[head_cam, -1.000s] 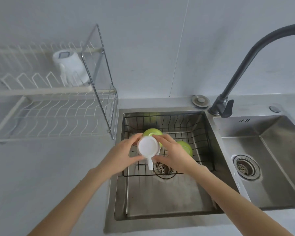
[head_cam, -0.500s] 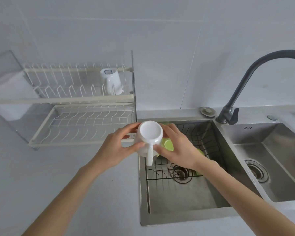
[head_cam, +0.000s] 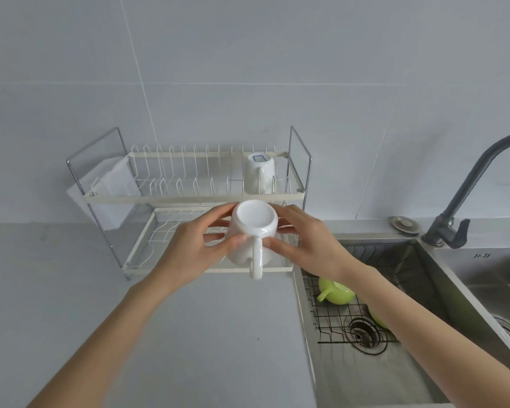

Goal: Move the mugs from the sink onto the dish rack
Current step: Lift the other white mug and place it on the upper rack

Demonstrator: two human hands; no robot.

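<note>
Both my hands hold a white mug (head_cam: 253, 231) upside down, its handle pointing toward me. My left hand (head_cam: 195, 251) grips its left side and my right hand (head_cam: 309, 245) its right side. The mug hangs in front of the lower tier of the two-tier dish rack (head_cam: 189, 197). Another white mug (head_cam: 259, 172) stands upside down on the rack's upper tier at the right. In the sink (head_cam: 374, 375) a green mug (head_cam: 334, 291) lies on a black wire grid. A second green mug (head_cam: 376, 318) is mostly hidden by my right forearm.
The grey counter (head_cam: 189, 334) stretches in front of the rack. A dark faucet (head_cam: 460, 207) rises at the right between two basins. A white cutlery holder (head_cam: 106, 189) hangs on the rack's left end. A sink plug (head_cam: 404, 223) lies behind the basin.
My hands have carried the white mug up and left from over the sink to in front of the rack's lower tier. The view has swung left toward the rack.
</note>
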